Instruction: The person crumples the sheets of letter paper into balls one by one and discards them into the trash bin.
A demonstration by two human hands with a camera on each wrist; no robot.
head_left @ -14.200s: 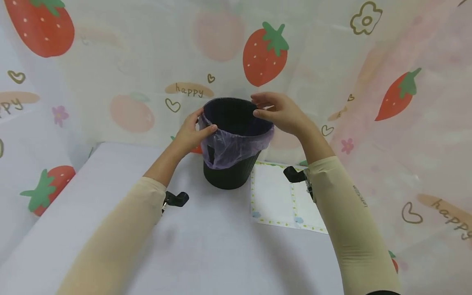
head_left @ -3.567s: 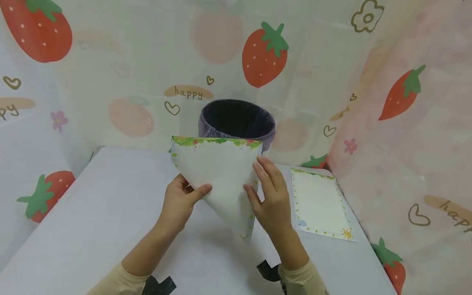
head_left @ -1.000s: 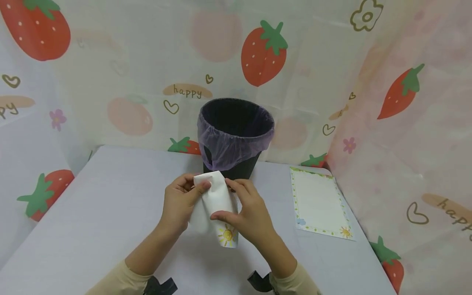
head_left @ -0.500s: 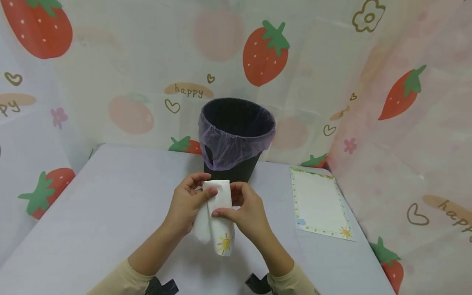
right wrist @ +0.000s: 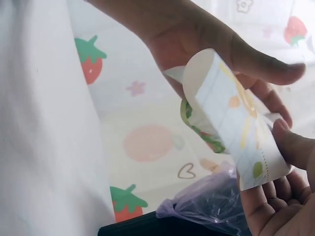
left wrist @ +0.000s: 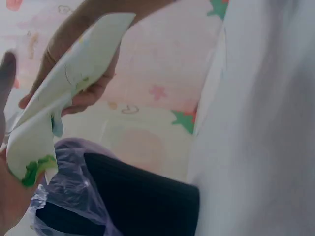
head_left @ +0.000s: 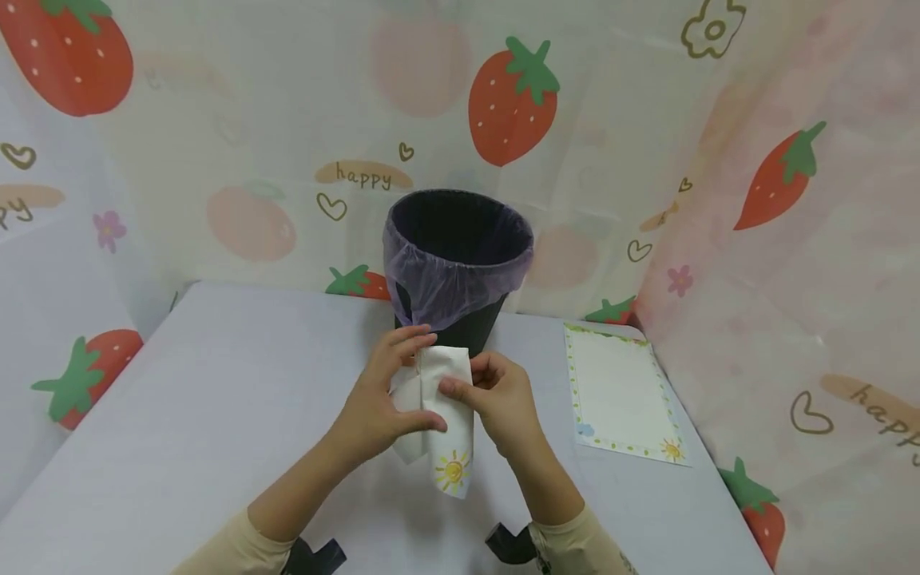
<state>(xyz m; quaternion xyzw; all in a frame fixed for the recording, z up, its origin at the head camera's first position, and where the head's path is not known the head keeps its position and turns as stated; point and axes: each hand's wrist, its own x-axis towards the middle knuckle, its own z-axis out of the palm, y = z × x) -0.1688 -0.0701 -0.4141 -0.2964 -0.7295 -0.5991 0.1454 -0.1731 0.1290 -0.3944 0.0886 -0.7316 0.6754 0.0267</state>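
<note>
**Spotter:** Going left to right, what do you see?

**Operator:** Left of centre in my remote head view, the left hand (head_left: 377, 407) is spread around the paper, fingers fairly straight. The right wrist view shows its thumb clear of the surface; I can't tell whether its fingertips touch the back. At lower centre, held up in front of a black wastebasket (head_left: 470, 329) with a purple liner (head_left: 460, 291), is a folded sheet of stationery (head_left: 457, 435): a narrow strip, a yellow sun (head_left: 453, 471) printed near its bottom, a loose flap (head_left: 408, 391) at its left.

**Spotter:** And further right?

**Operator:** The right hand (head_left: 506, 403) pinches the strip's right edge, thumb in front, fingers behind. At the frame's right, a flat bordered sheet (head_left: 620, 391) lies on the white table (head_left: 216, 415).

**Spotter:** How would the strip handle?

**Operator:** I'd judge it light, springy, easily creased, barely slippery. I'd keep that right-edge pinch across all layers, and press the left flap flat; held by one layer, it would probably unfurl.
</note>
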